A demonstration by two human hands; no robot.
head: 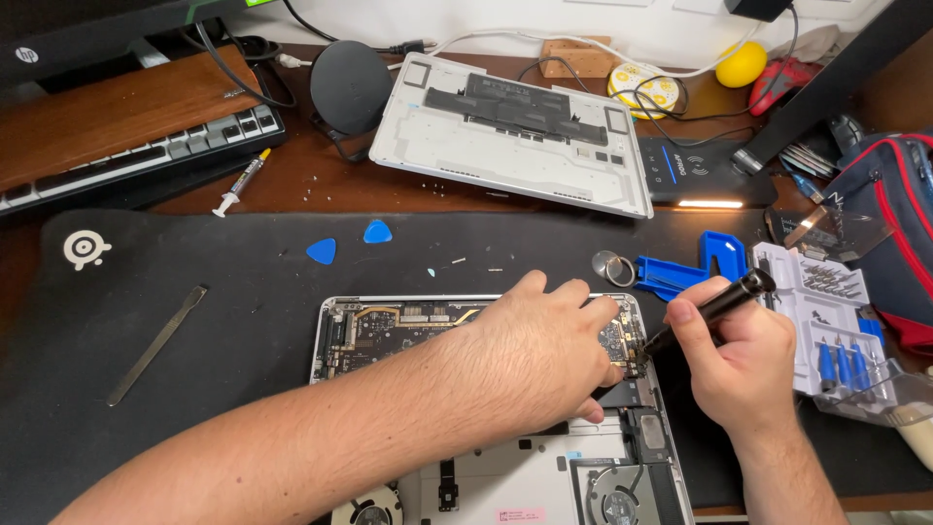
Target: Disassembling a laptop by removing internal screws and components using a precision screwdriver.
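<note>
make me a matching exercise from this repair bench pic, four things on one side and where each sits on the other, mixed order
Things
1. black pen-shaped screwdriver
2. two blue triangular plastic picks
3. flat grey metal pry tool
4. silver removed laptop bottom cover

Places
A. lying diagonally on the black desk mat, far left
B. gripped in the right hand, tip at the board's right edge
C. on the wooden desk beyond the mat, inner side up
D. on the mat above the open laptop's left corner

The left hand rests on the open laptop's circuit board.

Pairs: 1-B, 2-D, 3-A, 4-C
</note>
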